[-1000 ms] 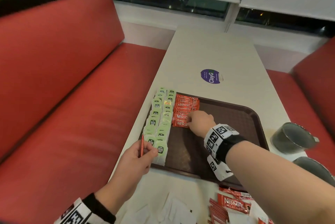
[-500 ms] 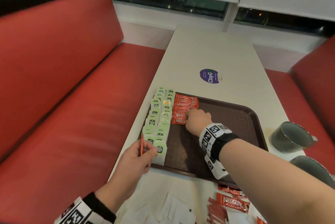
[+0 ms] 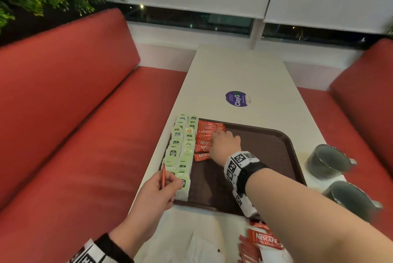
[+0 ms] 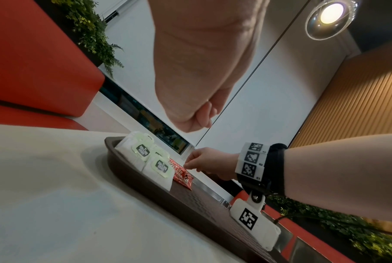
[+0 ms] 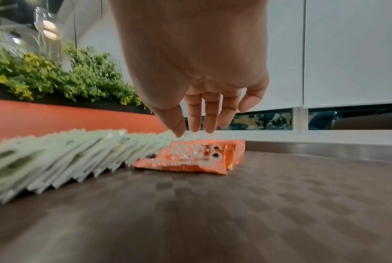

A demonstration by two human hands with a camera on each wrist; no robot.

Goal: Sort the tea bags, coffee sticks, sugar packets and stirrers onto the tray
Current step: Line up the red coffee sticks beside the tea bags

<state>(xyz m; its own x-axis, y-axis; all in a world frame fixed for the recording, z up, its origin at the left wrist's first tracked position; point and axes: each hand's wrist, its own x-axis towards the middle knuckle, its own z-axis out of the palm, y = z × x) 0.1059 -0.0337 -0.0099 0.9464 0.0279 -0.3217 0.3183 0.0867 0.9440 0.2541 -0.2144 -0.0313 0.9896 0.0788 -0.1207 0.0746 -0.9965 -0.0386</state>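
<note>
Two rows of pale green tea bags [image 3: 180, 147] run down the left side of the tray [image 3: 265, 152], square paper envelopes with a dark label, overlapped like shingles and leaning. Tray is dark brown plastic, rounded corners, raised rim, fine woven texture on its floor, seen clearly in the right wrist view. Next to the tea bags sits a column of coffee sticks [image 3: 205, 137], glossy red-orange foil sachets with white Nescafe print, flat rectangles, stacked overlapping; the nearest one lies slightly apart and skewed.

Right hand [image 3: 225, 145] is over the coffee column, fingers [image 5: 194, 113] extended and relaxed, pointing down, tips at or just above the top sachets; contact can't be confirmed. It holds nothing.

Left hand [image 3: 155, 196] at the tray's near left corner pinches one thin red stick [image 3: 163, 175] upright between thumb and fingers, edge-on, so stirrer or sachet can't be told.

Table [image 3: 238, 71] is smooth off-white, matte, with a round purple sticker [image 3: 237, 98]. More loose coffee sachets [image 3: 265, 239] and white paper packets [image 3: 202, 247] lie on the table near the tray's front edge. Two dark grey glossy mugs [image 3: 327, 160] stand right of the tray. Red padded bench seats [image 3: 70, 113] on both sides.
</note>
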